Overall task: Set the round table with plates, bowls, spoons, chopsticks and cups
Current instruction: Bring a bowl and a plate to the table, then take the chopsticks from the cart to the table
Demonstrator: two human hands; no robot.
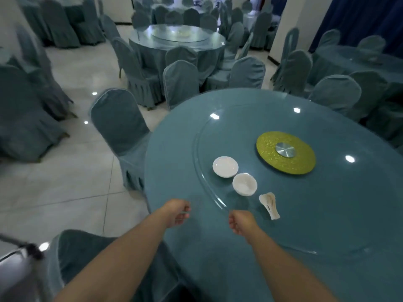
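A round table (305,225) under a teal cloth carries a glass turntable (202,175) on a yellow-green base (285,152). On the glass stand a white plate (225,166), a white bowl (244,184) and a small stack of white spoons (269,204). My left hand (177,211) hovers over the table's near-left edge with its fingers curled; a faint clear shape shows at the fingers, too blurred to name. My right hand (238,221) sits on the turntable's near rim, thumb and curled fingers around the glass edge, just in front of the bowl and spoons.
Teal-covered chairs ring the table, one at its left (118,125) and one right below my arms (87,258). More covered tables (176,40) and chairs fill the room behind. A metal cart corner (15,264) shows at the lower left.
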